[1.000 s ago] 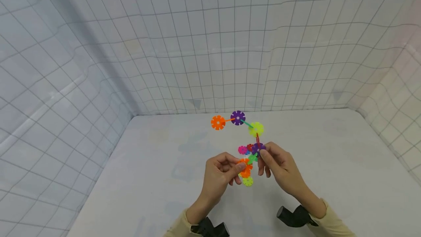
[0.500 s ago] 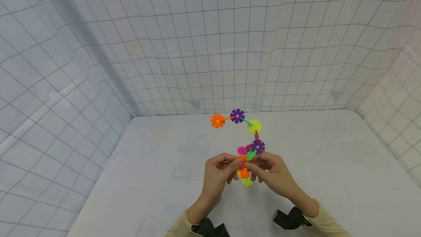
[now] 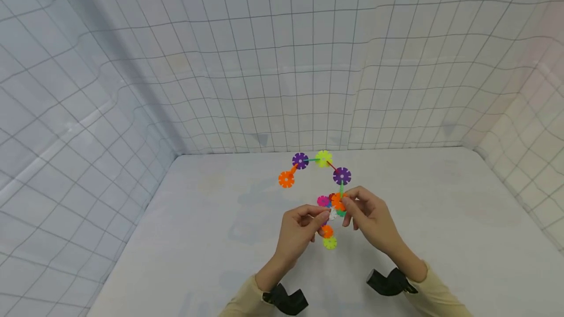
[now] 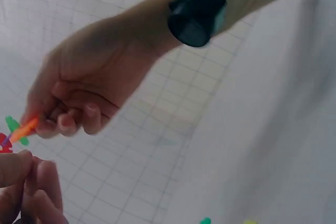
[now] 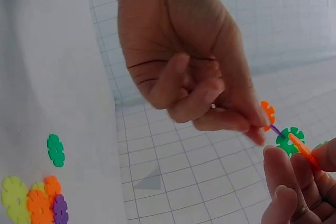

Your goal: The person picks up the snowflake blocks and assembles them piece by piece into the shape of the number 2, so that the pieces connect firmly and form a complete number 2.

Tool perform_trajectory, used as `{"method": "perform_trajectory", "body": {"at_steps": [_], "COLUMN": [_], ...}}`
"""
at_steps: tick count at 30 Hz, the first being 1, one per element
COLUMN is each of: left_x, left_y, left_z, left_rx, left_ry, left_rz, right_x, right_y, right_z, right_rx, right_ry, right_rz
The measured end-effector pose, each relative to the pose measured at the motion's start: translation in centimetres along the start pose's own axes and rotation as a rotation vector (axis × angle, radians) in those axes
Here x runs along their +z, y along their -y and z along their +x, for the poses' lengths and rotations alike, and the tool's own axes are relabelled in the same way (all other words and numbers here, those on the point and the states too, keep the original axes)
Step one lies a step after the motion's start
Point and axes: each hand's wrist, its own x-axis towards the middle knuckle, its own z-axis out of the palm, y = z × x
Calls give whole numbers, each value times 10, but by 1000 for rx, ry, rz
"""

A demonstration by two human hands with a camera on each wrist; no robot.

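Chain (image 3: 323, 159) of slotted discs, arching across frame centre; lower orange disc (image 3: 338, 201) pinched in right hand (image 3: 372, 216). Left hand (image 3: 299, 226): thumb and fingertips together (any hold unclear). Could pop apart at a notch from overhanging weight.

Loose discs (image 3: 330, 243) on the table (image 3: 211, 238) show between left hand (image 3: 301, 233) and right hand (image 3: 374, 220) — disc chain (image 3: 323, 159) in the latter.
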Motion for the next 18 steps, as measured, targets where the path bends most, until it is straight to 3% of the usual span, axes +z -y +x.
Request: {"method": "perform_trajectory", "body": {"at_steps": [6,10,14,18], "left_x": [-1,-2,-1,-1], "left_y": [33,48,57,66], "left_z": [11,16,17,16], "left_rx": [40,55,79,76], "left_ry": [52,63,82,95], "left_rz": [405,658,787,824], "right_x": [-3,-5,-6,-8], "right_y": [0,0,0,1], "right_z": [2,3,3,3], "right_rx": [45,68,83,75], "right_ry": [-20,-22,-24,-22], "right_rz": [29,56,50,40]}}
